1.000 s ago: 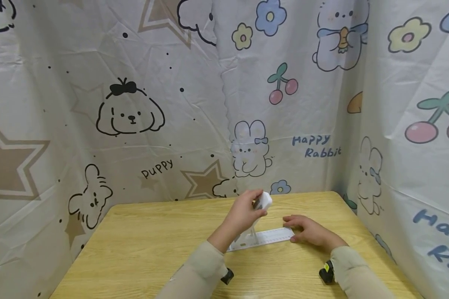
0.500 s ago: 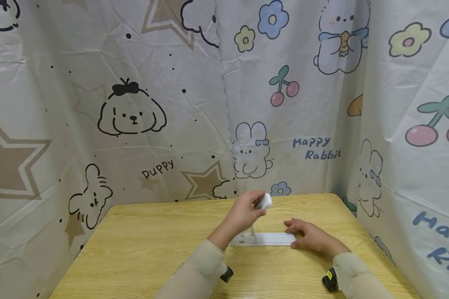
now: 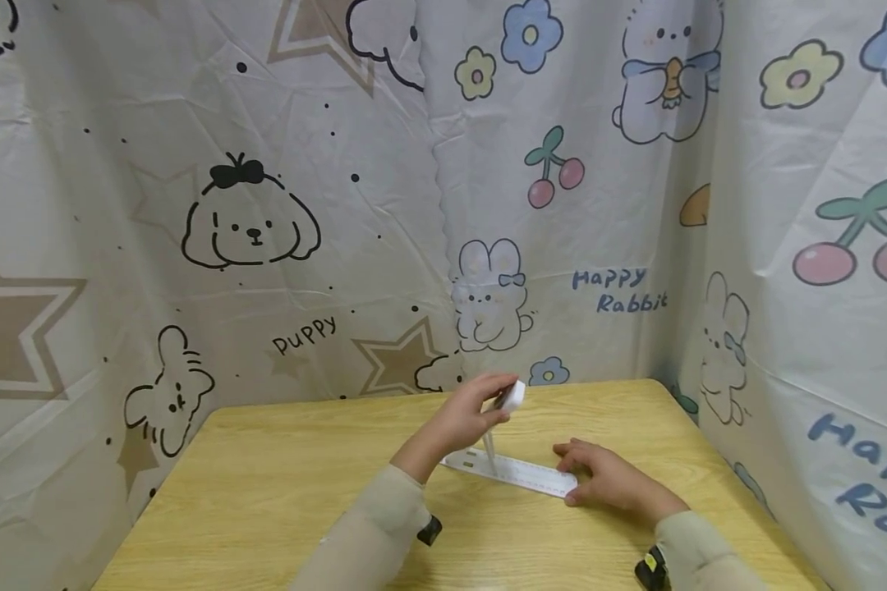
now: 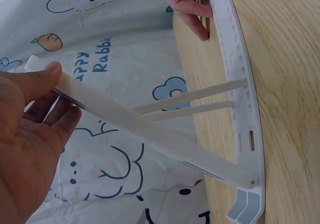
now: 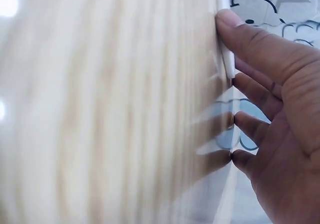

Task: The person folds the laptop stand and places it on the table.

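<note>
In the head view a white folding stand (image 3: 526,475) has its long, perforated base flat on the table, right end angled toward me. My left hand (image 3: 454,423) pinches the top end of its raised arm, whose white tip (image 3: 516,396) shows past the fingers. Seen from the left wrist, the arm (image 4: 145,129) slopes down to a hinge by grey pads (image 4: 246,204). Two thin prop legs (image 4: 192,92) link arm and base, feet at the base's holes. My right hand (image 3: 612,478) holds the base's other end; the right wrist view shows the thumb on it, fingertips against the tabletop.
The stand is on a light wood-grain table (image 3: 281,492). A printed curtain (image 3: 384,205) hangs behind the table and along its right side. Black wrist cameras show at the left sleeve (image 3: 369,538) and the right sleeve (image 3: 698,550).
The stand's base has turned on the table: its right end has swung nearer to me and its left end farther away. Both hands keep their holds, the left having shifted slightly left.
</note>
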`<action>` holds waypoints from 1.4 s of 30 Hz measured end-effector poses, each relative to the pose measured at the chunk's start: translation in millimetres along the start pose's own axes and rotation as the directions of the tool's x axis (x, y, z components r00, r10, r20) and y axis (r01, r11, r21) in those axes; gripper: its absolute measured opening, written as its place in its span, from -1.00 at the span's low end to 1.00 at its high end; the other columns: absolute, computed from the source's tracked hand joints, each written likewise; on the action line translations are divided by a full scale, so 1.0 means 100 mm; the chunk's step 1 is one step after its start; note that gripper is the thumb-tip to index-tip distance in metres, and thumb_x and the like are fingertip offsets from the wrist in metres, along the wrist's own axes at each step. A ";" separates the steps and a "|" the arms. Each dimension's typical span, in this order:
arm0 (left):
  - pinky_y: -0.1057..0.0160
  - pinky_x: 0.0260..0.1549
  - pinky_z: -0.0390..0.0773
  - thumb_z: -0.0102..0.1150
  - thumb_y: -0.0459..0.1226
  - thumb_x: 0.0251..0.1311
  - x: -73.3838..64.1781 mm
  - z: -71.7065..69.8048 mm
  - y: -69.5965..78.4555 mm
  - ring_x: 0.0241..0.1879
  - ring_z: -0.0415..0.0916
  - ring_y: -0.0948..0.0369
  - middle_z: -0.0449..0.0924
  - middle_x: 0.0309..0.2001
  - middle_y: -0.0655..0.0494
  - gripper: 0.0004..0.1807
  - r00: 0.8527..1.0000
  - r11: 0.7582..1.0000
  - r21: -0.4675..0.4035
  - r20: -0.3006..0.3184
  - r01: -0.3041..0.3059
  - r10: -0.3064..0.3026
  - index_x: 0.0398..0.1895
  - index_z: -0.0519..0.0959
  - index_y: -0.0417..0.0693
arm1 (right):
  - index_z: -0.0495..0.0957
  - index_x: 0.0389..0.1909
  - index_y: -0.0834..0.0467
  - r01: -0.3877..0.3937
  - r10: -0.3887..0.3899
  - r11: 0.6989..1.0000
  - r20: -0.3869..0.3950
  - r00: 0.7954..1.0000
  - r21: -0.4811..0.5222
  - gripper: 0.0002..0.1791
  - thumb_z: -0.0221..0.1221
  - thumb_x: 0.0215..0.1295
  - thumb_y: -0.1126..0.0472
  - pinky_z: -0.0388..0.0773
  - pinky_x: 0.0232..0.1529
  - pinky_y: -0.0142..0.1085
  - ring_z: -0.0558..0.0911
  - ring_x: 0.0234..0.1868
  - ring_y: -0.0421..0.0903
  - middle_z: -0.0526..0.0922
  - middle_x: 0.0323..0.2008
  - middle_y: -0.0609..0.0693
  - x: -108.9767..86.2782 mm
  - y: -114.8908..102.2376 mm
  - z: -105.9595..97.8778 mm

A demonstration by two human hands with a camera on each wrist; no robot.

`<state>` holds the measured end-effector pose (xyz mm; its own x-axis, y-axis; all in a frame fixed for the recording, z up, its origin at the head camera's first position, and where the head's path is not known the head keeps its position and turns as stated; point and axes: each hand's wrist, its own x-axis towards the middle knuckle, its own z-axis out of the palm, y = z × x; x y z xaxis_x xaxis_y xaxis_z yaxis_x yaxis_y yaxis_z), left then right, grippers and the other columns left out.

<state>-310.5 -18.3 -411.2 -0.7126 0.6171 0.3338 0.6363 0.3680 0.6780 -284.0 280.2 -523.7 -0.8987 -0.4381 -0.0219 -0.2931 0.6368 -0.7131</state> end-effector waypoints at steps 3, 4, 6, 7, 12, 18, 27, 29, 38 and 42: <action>0.11 0.34 0.49 0.24 -0.40 0.37 -0.01 -0.02 0.00 0.36 0.44 0.10 0.42 0.40 0.00 -0.38 1.000 1.000 0.027 0.007 0.000 0.000 0.48 0.38 -0.08 | 0.69 -0.08 -0.04 -0.005 0.004 1.000 0.043 0.999 0.015 -0.63 0.51 0.07 0.06 -0.17 0.49 0.41 0.02 0.58 0.37 0.35 0.50 0.12 0.01 -0.02 -0.05; 0.11 0.34 0.48 0.24 -0.40 0.37 -0.01 -0.02 0.01 0.36 0.44 0.10 0.42 0.41 0.00 -0.38 1.000 1.000 0.027 0.009 0.004 -0.004 0.49 0.38 -0.09 | 0.69 -0.03 -0.04 0.002 -0.004 1.000 0.070 0.998 0.027 -0.62 0.49 0.11 0.08 -0.19 0.49 0.42 -0.01 0.59 0.37 0.32 0.52 0.12 0.01 0.00 -0.08; 0.12 0.35 0.48 0.22 -0.40 0.38 -0.02 -0.01 0.02 0.36 0.44 0.10 0.41 0.41 0.01 -0.38 1.000 1.000 0.022 0.011 0.017 -0.017 0.49 0.37 -0.10 | 0.66 0.12 -0.01 0.020 -0.027 0.998 0.128 0.991 0.055 -0.55 0.44 0.18 0.12 -0.24 0.49 0.42 -0.05 0.60 0.35 0.26 0.55 0.10 0.00 0.06 -0.16; 0.12 0.34 0.48 0.22 -0.39 0.39 -0.03 0.00 0.02 0.36 0.44 0.11 0.41 0.42 0.02 -0.38 1.000 1.000 0.023 0.007 0.020 -0.020 0.50 0.36 -0.10 | 0.63 0.19 0.01 0.029 -0.039 0.997 0.156 0.987 0.071 -0.51 0.40 0.22 0.14 -0.26 0.49 0.42 -0.08 0.61 0.33 0.23 0.57 0.09 0.00 0.09 -0.20; 0.22 0.33 0.47 0.21 -0.39 0.40 -0.06 0.08 0.02 0.38 0.43 0.12 0.40 0.43 0.02 -0.38 0.999 0.999 0.023 -0.035 0.026 -0.025 0.50 0.36 -0.08 | 0.51 0.37 0.11 0.093 -0.111 0.991 0.209 0.972 0.094 -0.44 0.27 0.34 0.22 -0.32 0.47 0.44 -0.14 0.61 0.35 0.16 0.59 0.11 0.01 0.22 -0.27; 0.36 0.30 0.45 0.25 -0.37 0.37 -0.09 0.11 0.03 0.40 0.40 0.14 0.40 0.46 0.04 -0.38 0.997 0.999 0.040 -0.080 0.017 -0.014 0.49 0.38 -0.08 | 0.61 0.28 -0.02 0.108 -0.127 0.989 0.212 0.969 0.097 -0.55 0.24 0.38 0.22 -0.48 0.46 0.43 -0.18 0.62 0.34 0.20 0.58 0.10 0.06 0.22 -0.22; 0.35 0.29 0.47 0.22 -0.40 0.36 -0.09 0.09 -0.02 0.43 0.36 0.15 0.36 0.48 0.11 -0.37 0.996 0.987 0.150 -0.058 -0.065 0.074 0.49 0.37 -0.05 | 0.70 0.10 0.00 0.119 -0.144 0.984 0.199 0.969 0.132 -0.66 0.32 0.29 0.20 -0.63 0.42 0.40 -0.13 0.60 0.38 0.34 0.50 0.13 0.04 0.16 -0.13; 0.35 0.28 0.48 0.21 -0.42 0.37 -0.08 0.08 -0.04 0.43 0.36 0.16 0.36 0.48 0.11 -0.37 0.995 0.985 0.157 -0.050 -0.075 0.084 0.50 0.37 -0.05 | 0.70 0.08 -0.01 0.122 -0.146 0.984 0.196 0.970 0.130 -0.66 0.34 0.28 0.19 -0.63 0.43 0.39 -0.11 0.61 0.36 0.36 0.50 0.10 0.02 0.13 -0.10; 0.30 0.27 0.51 0.18 -0.44 0.39 -0.11 0.03 -0.06 0.41 0.39 0.16 0.38 0.47 0.14 -0.37 0.995 0.988 0.127 -0.049 -0.083 0.090 0.50 0.38 0.05 | 0.71 0.13 -0.06 0.155 -0.173 0.983 0.216 0.961 0.095 -0.61 0.36 0.26 0.09 -0.49 0.46 0.39 -0.04 0.62 0.28 0.43 0.46 -0.03 -0.04 0.02 0.01; 0.34 0.24 0.53 0.18 -0.45 0.39 -0.10 0.05 -0.05 0.39 0.42 0.18 0.39 0.46 0.17 -0.38 0.995 0.993 0.102 -0.064 -0.063 0.070 0.49 0.40 0.08 | 0.65 0.22 -0.04 0.160 -0.172 0.985 0.216 0.961 0.071 -0.57 0.30 0.33 0.18 -0.43 0.48 0.36 -0.06 0.62 0.26 0.40 0.48 -0.04 -0.06 0.03 -0.02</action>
<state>-304.9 -23.0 -421.2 -0.6836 0.5958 0.4216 0.7071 0.3973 0.5849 -279.7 285.7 -524.2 -0.7428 -0.6676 -0.0502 -0.4089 0.5118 -0.7555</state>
